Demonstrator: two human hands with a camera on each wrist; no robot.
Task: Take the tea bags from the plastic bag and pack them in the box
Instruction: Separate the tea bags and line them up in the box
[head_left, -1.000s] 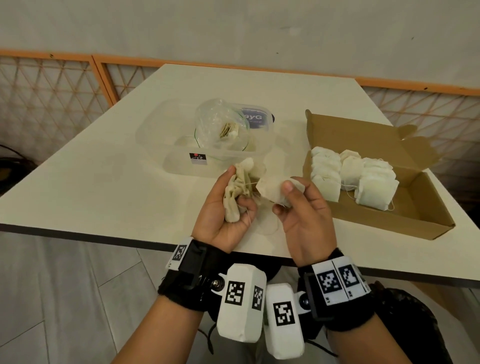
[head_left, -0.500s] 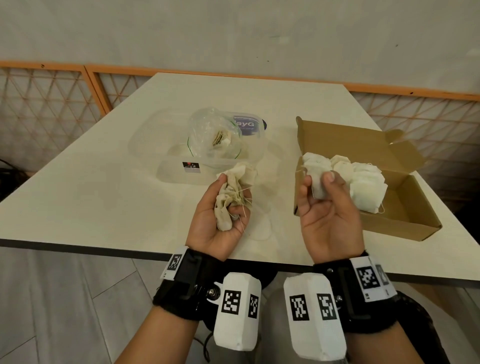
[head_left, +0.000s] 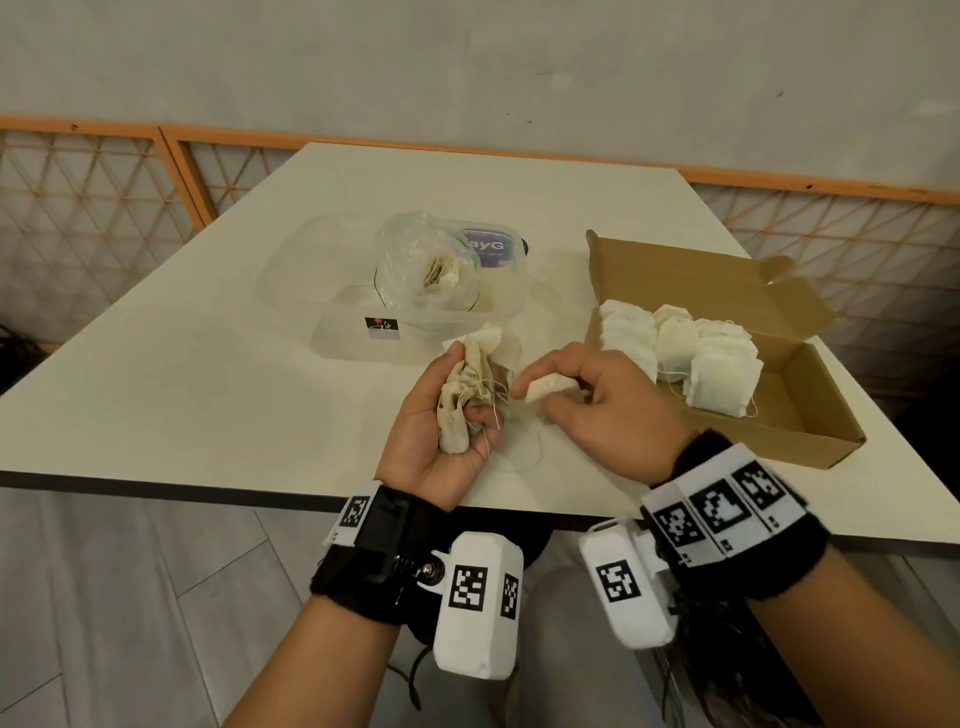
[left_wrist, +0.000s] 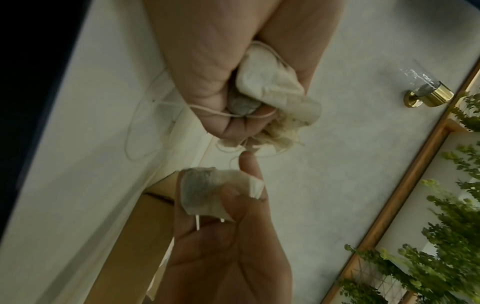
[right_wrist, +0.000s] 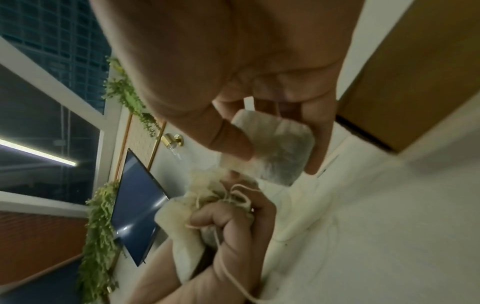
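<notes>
My left hand (head_left: 447, 415) grips a crumpled bunch of tea bags (head_left: 465, 392) with tangled strings, above the table's near edge. Beside it my right hand (head_left: 597, 400) pinches a single tea bag (head_left: 548, 387) between thumb and fingers; the wrist views show the same tea bag (left_wrist: 207, 193) (right_wrist: 272, 148) and the bunch (left_wrist: 270, 82) (right_wrist: 207, 197). The open cardboard box (head_left: 810, 415) stands to the right with several tea bags (head_left: 680, 348) packed upright at its left end. The clear plastic bag (head_left: 426, 270) holds more tea bags behind my hands.
The plastic bag sits in a clear plastic container (head_left: 363, 338) with a lid (head_left: 488, 249) leaning behind it. The white table (head_left: 182, 364) ends at its dark front edge just below my wrists. An orange lattice railing (head_left: 78, 197) runs behind the table.
My right hand, which had carried one tea bag over to the box's left end, is back beside the left hand and pinches a tea bag there. The left hand stayed put.
</notes>
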